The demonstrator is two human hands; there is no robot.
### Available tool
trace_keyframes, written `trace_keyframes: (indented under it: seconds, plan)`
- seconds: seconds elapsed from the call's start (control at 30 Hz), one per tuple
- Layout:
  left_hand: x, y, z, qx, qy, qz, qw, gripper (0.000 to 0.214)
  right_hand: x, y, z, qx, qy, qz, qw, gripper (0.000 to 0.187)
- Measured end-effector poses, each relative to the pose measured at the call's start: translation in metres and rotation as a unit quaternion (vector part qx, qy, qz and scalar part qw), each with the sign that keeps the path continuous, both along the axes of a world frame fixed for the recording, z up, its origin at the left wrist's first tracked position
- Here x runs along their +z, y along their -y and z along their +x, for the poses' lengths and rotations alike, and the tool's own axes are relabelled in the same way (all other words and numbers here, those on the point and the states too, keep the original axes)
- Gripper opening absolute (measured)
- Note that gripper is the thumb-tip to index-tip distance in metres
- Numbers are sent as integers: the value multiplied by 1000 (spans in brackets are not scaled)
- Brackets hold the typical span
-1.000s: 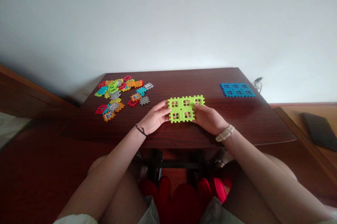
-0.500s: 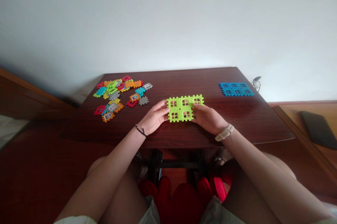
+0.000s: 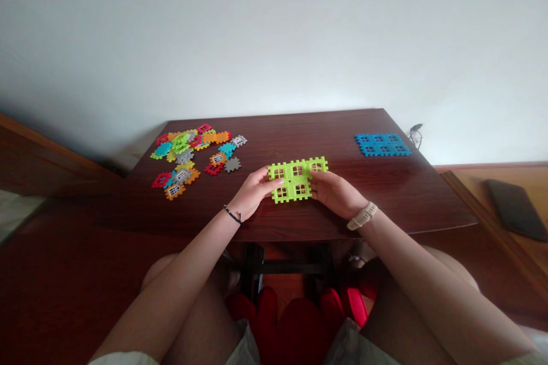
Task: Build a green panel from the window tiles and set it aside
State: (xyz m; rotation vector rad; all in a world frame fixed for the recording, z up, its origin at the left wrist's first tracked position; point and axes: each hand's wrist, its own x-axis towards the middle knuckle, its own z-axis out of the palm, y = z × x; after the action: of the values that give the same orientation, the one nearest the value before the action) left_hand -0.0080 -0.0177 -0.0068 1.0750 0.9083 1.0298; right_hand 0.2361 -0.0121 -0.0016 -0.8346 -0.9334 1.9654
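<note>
Between my hands is a lime-green panel (image 3: 291,179) of several joined window tiles, three along the top row and two below, so its lower right corner is open. My left hand (image 3: 253,191) grips the left edge, thumb on the front and fingers partly hidden behind. On the right side, my right hand (image 3: 336,191) is closed on the upper right tile, its thumb over that tile's lower edge. The panel is held up above the near middle of the table, tilted toward me.
A heap of colourful interlocking tiles (image 3: 180,142) lies at the table's left, with a grey tile (image 3: 233,165) at its near right side. A joined blue panel (image 3: 382,145) rests at the right on the dark wooden table (image 3: 299,131). Behind stands a white wall (image 3: 274,39).
The green panel has tilted slightly and shifted a little left in view. My left thumb has slid further onto its front. The tile heap and blue panel stay put.
</note>
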Motion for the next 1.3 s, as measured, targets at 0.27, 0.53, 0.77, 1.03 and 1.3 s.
trace_keyframes:
  seconds: [0.27,0.53,0.77,1.03,1.3]
  plan:
    - [-1,-1,-3,52,-85,61,993,40,1,4,-4,-83,82,99,988,44]
    - [-2,7,8,79,-182,153,968,45,-5,-2,-8,-130,179,205,953,48]
    - [0,6,10,81,-196,164,963,41,-5,1,-8,-161,251,281,912,56]
    - [-1,6,8,90,-223,168,956,38,-15,0,-11,-135,239,271,923,58]
    - [-1,6,6,75,-221,166,958,39,-16,0,-10,-124,229,278,925,50]
